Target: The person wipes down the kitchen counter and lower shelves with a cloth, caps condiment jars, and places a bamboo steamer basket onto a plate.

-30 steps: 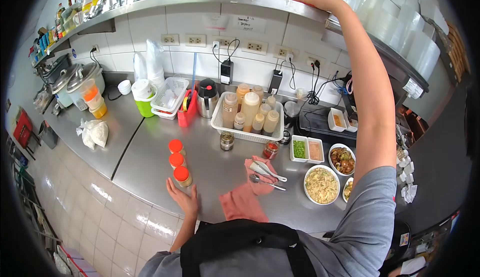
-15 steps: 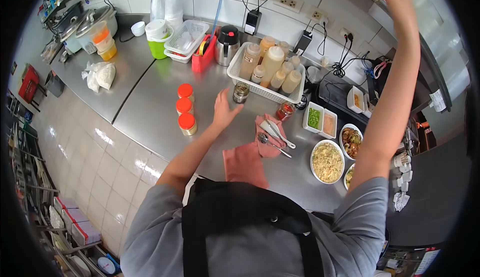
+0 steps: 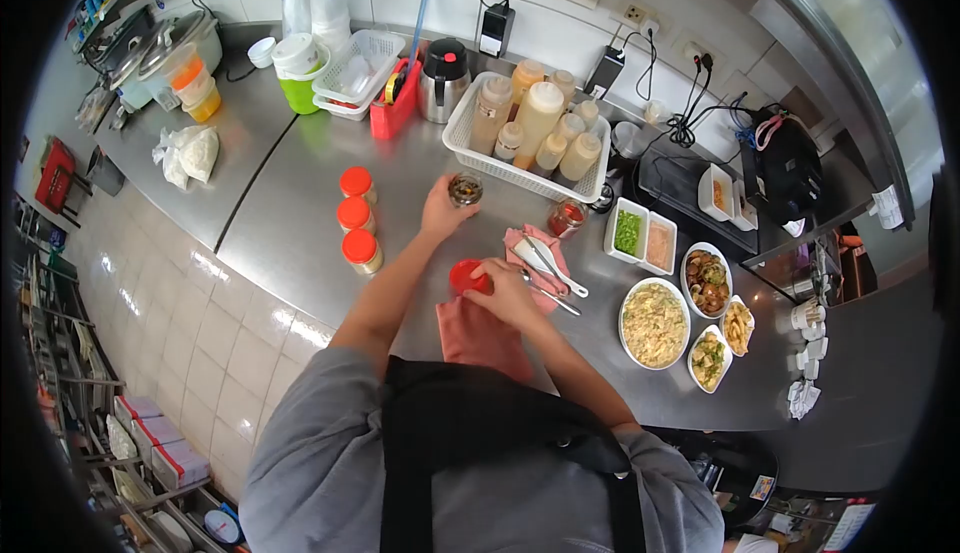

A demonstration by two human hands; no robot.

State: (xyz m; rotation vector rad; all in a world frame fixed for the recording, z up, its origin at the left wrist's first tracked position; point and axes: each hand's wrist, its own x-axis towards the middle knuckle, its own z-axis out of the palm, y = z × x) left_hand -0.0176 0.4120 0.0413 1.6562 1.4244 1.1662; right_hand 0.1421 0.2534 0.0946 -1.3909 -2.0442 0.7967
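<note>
My left hand is closed around the side of an open glass jar with dark contents, on the steel counter. My right hand grips a red lid by its edge, just above the pink cloth and nearer my body than the jar. Left of my left hand stand three jars with red lids in a row. To the right, a white spoon and metal utensils lie on a folded pink cloth, below an open jar with red contents.
A white basket of squeeze bottles stands behind the jars, beside a steel flask. At right are a bowl of fried rice, smaller dishes and white tubs of chopped green and pink food. A shelf edge overhangs the upper right.
My right hand has come down from the high shelf at upper right to the cloth with the red lid. My left hand, open before, has closed on the dark jar.
</note>
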